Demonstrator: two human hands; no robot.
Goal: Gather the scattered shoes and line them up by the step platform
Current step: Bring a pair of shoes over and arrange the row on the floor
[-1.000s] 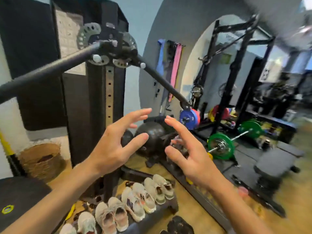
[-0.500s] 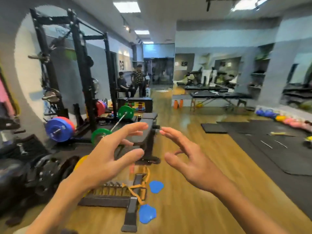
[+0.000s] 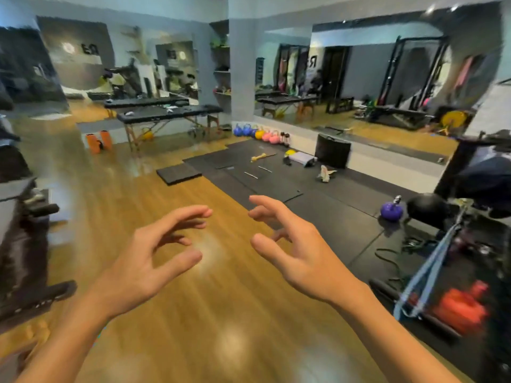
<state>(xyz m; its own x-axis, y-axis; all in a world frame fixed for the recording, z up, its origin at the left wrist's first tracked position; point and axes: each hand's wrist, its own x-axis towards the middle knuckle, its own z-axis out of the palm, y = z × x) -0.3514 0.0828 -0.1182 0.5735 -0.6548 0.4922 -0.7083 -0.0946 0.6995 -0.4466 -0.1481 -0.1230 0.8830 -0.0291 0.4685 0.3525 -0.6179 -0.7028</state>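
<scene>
A pale light-coloured shoe lies alone on the black rubber floor mat, right of centre in the upper half of the head view, near a black upright case by the mirror wall. Half a second ago the view faced the squat racks and a bench; a second ago, a row of shoes by a machine. The swing has brought this stray shoe into sight, so it is probably the next pickup. The left hand and right hand hover low in the frame, fingers spread and loosely bent, holding nothing.
</scene>
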